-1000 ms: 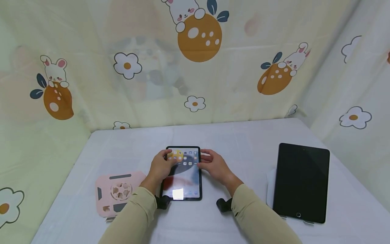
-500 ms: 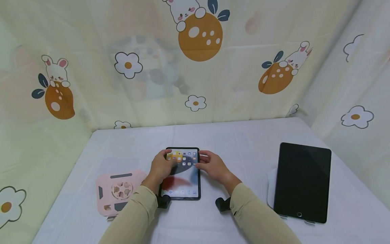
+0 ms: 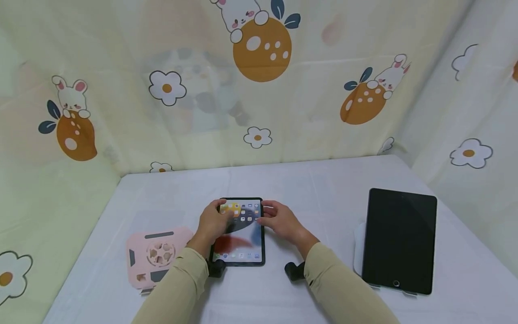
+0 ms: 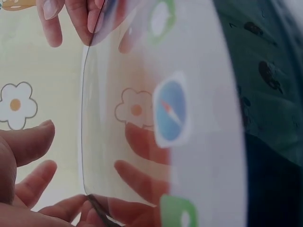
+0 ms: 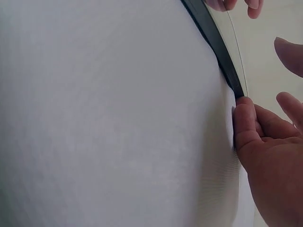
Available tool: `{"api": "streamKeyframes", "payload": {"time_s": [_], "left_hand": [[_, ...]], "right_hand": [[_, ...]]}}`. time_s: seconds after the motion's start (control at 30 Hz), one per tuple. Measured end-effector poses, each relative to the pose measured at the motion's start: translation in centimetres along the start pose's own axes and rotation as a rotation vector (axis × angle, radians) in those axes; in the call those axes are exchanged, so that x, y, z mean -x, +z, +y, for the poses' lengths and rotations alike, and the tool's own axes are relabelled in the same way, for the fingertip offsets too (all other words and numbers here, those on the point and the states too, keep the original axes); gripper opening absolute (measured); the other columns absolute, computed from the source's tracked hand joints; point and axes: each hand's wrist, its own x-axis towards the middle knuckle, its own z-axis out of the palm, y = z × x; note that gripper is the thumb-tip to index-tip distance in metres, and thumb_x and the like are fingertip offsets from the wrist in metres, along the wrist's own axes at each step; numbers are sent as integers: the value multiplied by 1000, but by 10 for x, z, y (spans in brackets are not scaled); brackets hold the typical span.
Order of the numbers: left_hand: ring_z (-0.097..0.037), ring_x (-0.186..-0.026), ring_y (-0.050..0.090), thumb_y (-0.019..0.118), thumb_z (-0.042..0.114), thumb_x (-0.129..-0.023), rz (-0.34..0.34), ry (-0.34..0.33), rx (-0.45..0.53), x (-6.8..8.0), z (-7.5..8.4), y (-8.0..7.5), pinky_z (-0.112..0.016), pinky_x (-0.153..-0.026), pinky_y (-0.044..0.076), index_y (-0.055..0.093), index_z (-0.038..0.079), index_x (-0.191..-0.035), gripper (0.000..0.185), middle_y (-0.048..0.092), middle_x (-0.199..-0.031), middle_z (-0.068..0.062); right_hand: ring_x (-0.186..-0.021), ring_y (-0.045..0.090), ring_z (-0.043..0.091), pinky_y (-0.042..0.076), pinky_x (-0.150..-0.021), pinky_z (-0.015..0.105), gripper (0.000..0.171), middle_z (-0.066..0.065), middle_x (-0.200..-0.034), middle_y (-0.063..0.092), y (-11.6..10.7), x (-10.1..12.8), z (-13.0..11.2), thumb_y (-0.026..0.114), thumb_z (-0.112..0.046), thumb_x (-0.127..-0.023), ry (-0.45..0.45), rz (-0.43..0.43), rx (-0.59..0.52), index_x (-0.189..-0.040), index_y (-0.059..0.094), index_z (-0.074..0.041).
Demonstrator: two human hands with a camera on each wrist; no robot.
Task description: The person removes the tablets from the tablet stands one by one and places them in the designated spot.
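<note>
In the head view, a lit tablet (image 3: 240, 236) in a black frame is between both hands, its home screen showing rows of app icons. My left hand (image 3: 212, 221) holds its upper left side, thumb over the glass. At the upper right edge, my right hand (image 3: 284, 221) grips with bent fingers. The left wrist view looks along the glossy screen (image 4: 203, 104), which mirrors the fingers and a printed flower. In the right wrist view, lower fingers (image 5: 248, 125) curl at the tablet's dark edge (image 5: 218, 45), while the thumb stands apart.
A pink case (image 3: 137, 247) with grey strips and a round cut-out lies at left, partly behind the left sleeve. On the right, a larger tablet (image 3: 398, 238) with a dark screen leans over something white (image 3: 359, 247). A white cloth covers the table (image 3: 315, 189); printed curtains (image 3: 315, 103) enclose it.
The tablet's top edge has come slightly lower in the head view, and the bright glare near its bottom has gone. Both hands keep their hold and shift slightly with it.
</note>
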Motion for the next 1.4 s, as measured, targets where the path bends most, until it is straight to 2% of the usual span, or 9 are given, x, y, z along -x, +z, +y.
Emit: {"api": "streamKeyframes", "payload": {"time_s": [0.13,0.23,0.37,0.63,0.87,1.03,1.1,1.23,1.4], "left_hand": [[-32,-105,57,65,14,-94,5,9,-30,1,-1,0,-43,-92,48,53,7,-143,51,58,-130,-20],[-31,-104,58,65,15,-94,6,59,-56,2,0,-1,-43,-90,49,53,9,-143,51,60,-130,-19],[-34,-119,55,69,19,-93,-7,143,-44,5,8,-3,-49,-97,46,54,12,-144,53,56,-137,-20],[-31,-138,41,75,26,-91,-127,178,117,22,31,-4,-53,-106,40,53,26,-144,57,47,-149,-8],[-29,-135,45,74,18,-92,-251,277,247,41,47,-3,-48,-109,38,59,23,-139,50,52,-144,-2],[-28,-138,42,76,22,-91,-386,169,354,54,57,5,-71,-91,42,56,35,-139,53,51,-144,5],[-26,-138,43,76,17,-91,-436,211,378,56,59,12,-69,-93,42,54,30,-142,57,50,-146,4],[-23,-132,51,74,8,-91,-470,376,356,58,63,28,-37,-107,41,53,16,-144,58,49,-147,-1],[-20,-130,52,74,13,-92,-489,411,351,61,68,52,-33,-104,43,59,17,-139,50,54,-142,2]], "right_hand": [[-125,56,31,46,-102,42,59,20,-140,55,2,2,0,73,-10,-90,-4,-4,4,-143,49,0],[-125,57,30,46,-102,43,61,18,-143,53,1,5,0,74,-15,-91,-9,11,27,-144,48,-1],[-125,57,30,46,-102,45,61,17,-148,48,-4,12,-4,74,-17,-92,-34,44,5,-145,48,-2],[-133,50,30,47,-100,41,55,14,-148,49,-33,34,-17,70,-16,-95,-126,61,-135,-144,48,-5],[-127,56,27,50,-94,28,53,12,-144,51,-76,76,-27,69,-15,-96,-296,75,-91,-143,48,-3],[-120,59,13,51,-90,23,48,2,-138,57,-112,107,-29,65,-1,-96,-447,110,-75,-141,48,1],[-118,60,9,51,-89,22,47,-3,-134,61,-129,120,-27,63,5,-95,-484,129,-91,-140,50,-1],[-118,60,7,51,-86,19,47,-5,-131,64,-162,144,-20,59,14,-93,-524,196,-114,-138,53,0],[-117,60,7,49,-87,15,48,-2,-134,62,-201,171,-2,53,20,-93,-549,279,-136,-139,50,7]]}}
